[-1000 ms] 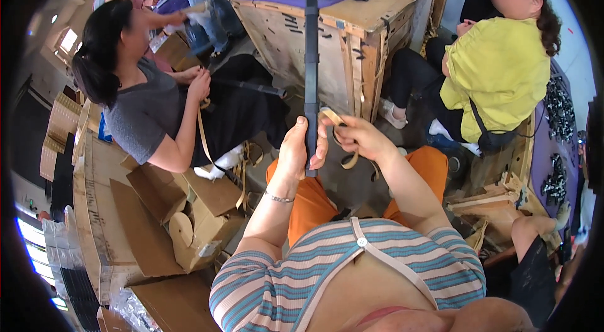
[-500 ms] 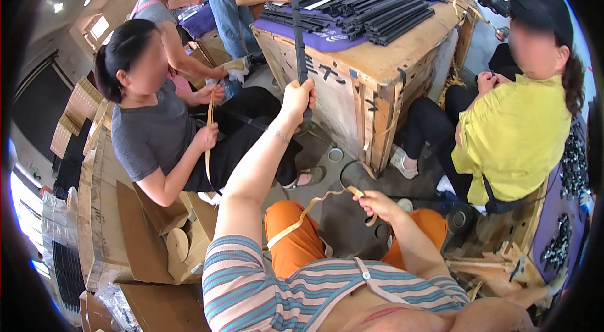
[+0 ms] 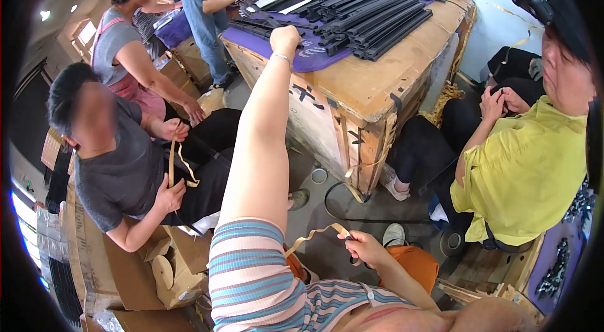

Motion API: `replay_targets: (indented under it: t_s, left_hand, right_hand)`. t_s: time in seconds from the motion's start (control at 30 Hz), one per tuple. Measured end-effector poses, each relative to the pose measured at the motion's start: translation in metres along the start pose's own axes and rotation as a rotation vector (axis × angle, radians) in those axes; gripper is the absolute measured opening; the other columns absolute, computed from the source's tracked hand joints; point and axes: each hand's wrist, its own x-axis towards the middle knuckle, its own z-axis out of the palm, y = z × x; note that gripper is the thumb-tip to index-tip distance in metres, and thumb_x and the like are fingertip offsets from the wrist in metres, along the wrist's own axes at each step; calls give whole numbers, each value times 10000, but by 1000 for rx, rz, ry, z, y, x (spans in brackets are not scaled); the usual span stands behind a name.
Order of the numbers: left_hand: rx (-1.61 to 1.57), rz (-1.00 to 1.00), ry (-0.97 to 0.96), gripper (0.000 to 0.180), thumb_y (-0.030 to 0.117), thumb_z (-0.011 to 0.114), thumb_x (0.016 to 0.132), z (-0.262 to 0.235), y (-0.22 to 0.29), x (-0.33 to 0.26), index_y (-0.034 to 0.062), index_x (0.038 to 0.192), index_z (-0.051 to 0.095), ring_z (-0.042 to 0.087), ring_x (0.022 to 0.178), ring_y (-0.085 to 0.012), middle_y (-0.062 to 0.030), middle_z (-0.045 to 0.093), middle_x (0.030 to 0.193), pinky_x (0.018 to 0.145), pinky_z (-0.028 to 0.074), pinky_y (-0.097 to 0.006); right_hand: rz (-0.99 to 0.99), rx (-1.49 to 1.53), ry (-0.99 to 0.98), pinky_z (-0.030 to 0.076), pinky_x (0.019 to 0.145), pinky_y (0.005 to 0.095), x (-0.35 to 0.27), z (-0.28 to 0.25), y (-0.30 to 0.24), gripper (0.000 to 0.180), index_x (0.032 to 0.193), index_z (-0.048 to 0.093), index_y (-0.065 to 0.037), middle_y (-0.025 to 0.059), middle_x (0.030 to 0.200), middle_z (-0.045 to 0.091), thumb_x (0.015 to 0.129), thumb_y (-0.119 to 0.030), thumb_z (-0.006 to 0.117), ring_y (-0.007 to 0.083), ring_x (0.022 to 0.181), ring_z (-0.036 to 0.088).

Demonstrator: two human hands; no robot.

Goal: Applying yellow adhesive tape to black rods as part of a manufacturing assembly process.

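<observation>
My left hand reaches far out to the near left edge of the wooden crate table, its fingers curled down. A black strip lies at it, among other strips; the fingertips are hidden from me. Near my lap, my right hand is closed on a narrow tan band, which curls away to the left and drops behind my left arm. A small dark loop shows under the right fingers, too small to name.
A pile of black strips lies on a purple cloth over the wooden crate. A person in grey holds a tan band at left; one in yellow sits at right. Open cardboard boxes stand lower left.
My left hand has moved forward and up to the crate top; the black strip it held upright is lowered to the other strips. My right hand, with the tan band, has shifted slightly down.
</observation>
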Motion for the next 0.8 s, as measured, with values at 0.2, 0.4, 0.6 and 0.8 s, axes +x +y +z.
replay_targets:
  t_s: [0.2, 0.4, 0.6, 0.8]
  left_hand:
    - [-162, 52, 146, 811, 508, 577, 739, -10, 2, 28, -193, 1090, 368, 585, 874, -375, -306, 509, 1058, 733, 516, -391]
    - [-35, 1031, 428, 170, 83, 542, 766, -11, -36, -141, -21, 889, 486, 479, 732, -355, -202, 475, 869, 656, 398, -457]
    - [-267, 611, -895, 312, 284, 506, 882, -60, -164, -373, 22, 1045, 552, 553, 863, -242, -117, 576, 942, 799, 429, -339]
    - [-385, -43, -1104, 135, 166, 513, 900, -82, -186, -396, 37, 907, 552, 493, 678, -56, 24, 537, 780, 595, 438, -209]
  right_hand:
    - [18, -98, -23, 323, 520, 179, 2, 5, -4, 274, 1120, 553, -13, -31, 704, 456, 863, -62, 470, 43, 580, 392]
    - [-100, 30, 130, 403, 594, 182, 1, -11, -12, 276, 1127, 561, -15, 15, 810, 561, 935, -142, 408, 59, 649, 473]
    - [-144, 23, 22, 421, 572, 191, -3, 1, -22, 275, 1122, 534, -17, 42, 829, 613, 933, -175, 412, 63, 640, 510]
    - [-171, -90, -102, 406, 498, 193, -5, 0, -26, 183, 904, 519, -56, 42, 755, 618, 927, -216, 433, 75, 562, 544]
